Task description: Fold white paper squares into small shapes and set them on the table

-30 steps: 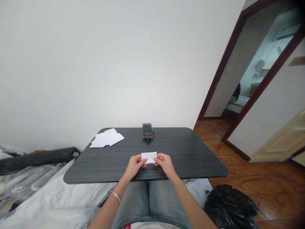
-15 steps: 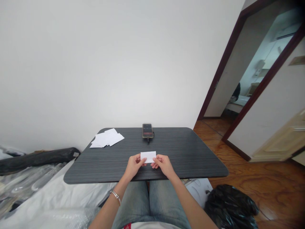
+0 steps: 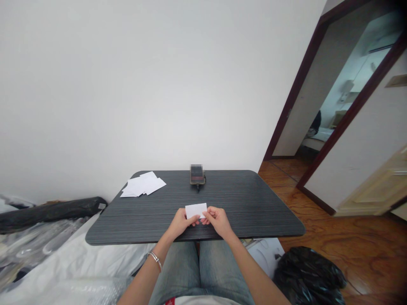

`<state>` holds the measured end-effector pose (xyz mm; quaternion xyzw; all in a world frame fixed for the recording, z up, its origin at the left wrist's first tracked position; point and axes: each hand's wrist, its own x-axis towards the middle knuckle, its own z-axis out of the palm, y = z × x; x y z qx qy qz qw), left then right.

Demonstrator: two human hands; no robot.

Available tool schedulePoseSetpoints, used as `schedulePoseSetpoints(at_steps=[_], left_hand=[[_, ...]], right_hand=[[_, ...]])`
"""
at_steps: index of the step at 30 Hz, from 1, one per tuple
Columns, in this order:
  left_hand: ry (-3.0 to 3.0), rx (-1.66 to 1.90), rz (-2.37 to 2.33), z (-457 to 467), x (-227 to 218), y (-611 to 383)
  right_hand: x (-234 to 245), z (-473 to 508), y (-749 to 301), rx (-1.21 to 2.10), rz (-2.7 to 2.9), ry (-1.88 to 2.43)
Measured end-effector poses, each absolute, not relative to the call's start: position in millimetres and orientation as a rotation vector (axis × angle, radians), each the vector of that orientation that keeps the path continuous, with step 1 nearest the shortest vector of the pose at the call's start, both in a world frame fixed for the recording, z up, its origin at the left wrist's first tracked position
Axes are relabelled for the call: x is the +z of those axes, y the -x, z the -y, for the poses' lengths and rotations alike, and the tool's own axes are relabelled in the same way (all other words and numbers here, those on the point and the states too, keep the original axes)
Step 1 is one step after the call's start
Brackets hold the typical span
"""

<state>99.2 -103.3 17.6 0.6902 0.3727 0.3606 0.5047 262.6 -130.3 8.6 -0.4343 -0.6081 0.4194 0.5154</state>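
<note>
A small white paper card [image 3: 196,210] is held just above the near part of the dark table [image 3: 254,212]. My left hand [image 3: 179,222] pinches its lower left edge. My right hand [image 3: 217,219] pinches its lower right edge, fingers curled. Both hands sit close together in front of me. A loose pile of white paper cards [image 3: 142,184] lies at the table's far left corner. A phone [image 3: 196,174] stands at the far middle edge, with a cable plugged in.
A black plastic bag [image 3: 310,277] lies on the wooden floor at the right. Clear plastic wrap [image 3: 47,262] and a dark roll [image 3: 54,208] lie to the left. An open doorway [image 3: 337,97] is at the far right.
The card has tilted a little and shifted slightly left and nearer to me. My right hand's fingers have moved in along its lower edge.
</note>
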Motion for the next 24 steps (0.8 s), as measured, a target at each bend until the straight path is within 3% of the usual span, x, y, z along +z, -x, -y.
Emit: schedulePoseSetpoints(at_steps=[24], left_hand=[[-1.675,0.827,-0.885,104.2,19.0,-100.7]], right_hand=[[9.2,129.3,-264.8,1.074,1.407,1.024]])
